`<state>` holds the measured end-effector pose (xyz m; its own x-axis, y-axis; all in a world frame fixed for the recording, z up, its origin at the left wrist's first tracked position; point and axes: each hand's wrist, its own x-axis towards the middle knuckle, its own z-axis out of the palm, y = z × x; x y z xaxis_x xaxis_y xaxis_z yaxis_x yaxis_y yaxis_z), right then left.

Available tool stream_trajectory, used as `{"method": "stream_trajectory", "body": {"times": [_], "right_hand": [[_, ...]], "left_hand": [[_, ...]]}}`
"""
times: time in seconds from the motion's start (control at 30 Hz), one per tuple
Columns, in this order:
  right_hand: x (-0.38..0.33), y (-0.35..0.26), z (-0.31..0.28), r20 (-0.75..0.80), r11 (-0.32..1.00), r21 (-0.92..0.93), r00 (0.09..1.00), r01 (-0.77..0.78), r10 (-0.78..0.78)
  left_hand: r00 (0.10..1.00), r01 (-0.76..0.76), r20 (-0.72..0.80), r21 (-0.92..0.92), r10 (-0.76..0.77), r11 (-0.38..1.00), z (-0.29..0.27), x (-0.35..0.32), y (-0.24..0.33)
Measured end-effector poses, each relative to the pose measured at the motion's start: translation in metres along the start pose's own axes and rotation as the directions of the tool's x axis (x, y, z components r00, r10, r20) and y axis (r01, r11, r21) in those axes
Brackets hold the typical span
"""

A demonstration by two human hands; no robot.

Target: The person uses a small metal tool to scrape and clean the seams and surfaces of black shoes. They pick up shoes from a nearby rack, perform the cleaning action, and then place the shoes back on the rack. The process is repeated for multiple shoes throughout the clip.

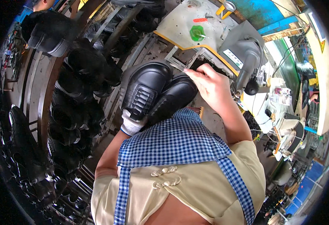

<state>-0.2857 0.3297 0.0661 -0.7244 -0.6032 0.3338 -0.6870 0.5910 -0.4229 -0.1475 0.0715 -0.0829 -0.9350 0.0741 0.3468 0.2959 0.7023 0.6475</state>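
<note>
Two smooth black leather shoes (152, 82), best kept steady, are clamped near the heels by the white-knit-gloved left hand (132, 124), while the bare right hand (211, 87), grip unclear, hangs beside the toes.

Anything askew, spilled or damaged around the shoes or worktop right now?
The pale worktop looks dirty, with dark specks scattered around the green container; I see no clear spill. The black shoes show no visible damage.

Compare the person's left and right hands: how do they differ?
The left hand is gloved in white; the right hand is bare. The left hand is partly hidden behind the black shoes, at their nearer end; the right hand shows more fully, beside the toes. Both are close to the shoes.
</note>
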Motion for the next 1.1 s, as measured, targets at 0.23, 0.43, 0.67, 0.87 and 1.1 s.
{"method": "stream_trajectory", "body": {"times": [0.23,0.43,0.67,0.87,1.1], "right_hand": [[-0.002,-0.005,-0.002,0.058,0.997,-0.015,0.996,0.070,-0.069],[0.001,-0.014,-0.003,0.079,0.976,-0.183,0.992,0.116,-0.103],[0.010,-0.015,0.025,-0.061,0.978,-0.176,0.990,0.111,-0.124],[-0.009,0.000,0.011,-0.095,0.996,-0.046,0.993,0.072,-0.076],[-0.009,-0.011,0.003,-0.050,0.990,-0.115,0.995,0.078,-0.084]], "left_hand": [[1.000,-0.010,0.005,-0.008,0.010,1.000,-0.003,-0.003,0.001],[1.000,-0.016,0.019,-0.022,0.016,1.000,-0.003,-0.003,0.004],[0.999,0.002,0.034,-0.066,0.000,0.998,-0.004,0.001,0.009],[0.998,-0.062,0.037,0.113,0.058,0.992,-0.001,-0.006,0.004],[0.995,-0.101,0.028,0.117,0.098,0.988,-0.003,-0.003,0.007]]}}
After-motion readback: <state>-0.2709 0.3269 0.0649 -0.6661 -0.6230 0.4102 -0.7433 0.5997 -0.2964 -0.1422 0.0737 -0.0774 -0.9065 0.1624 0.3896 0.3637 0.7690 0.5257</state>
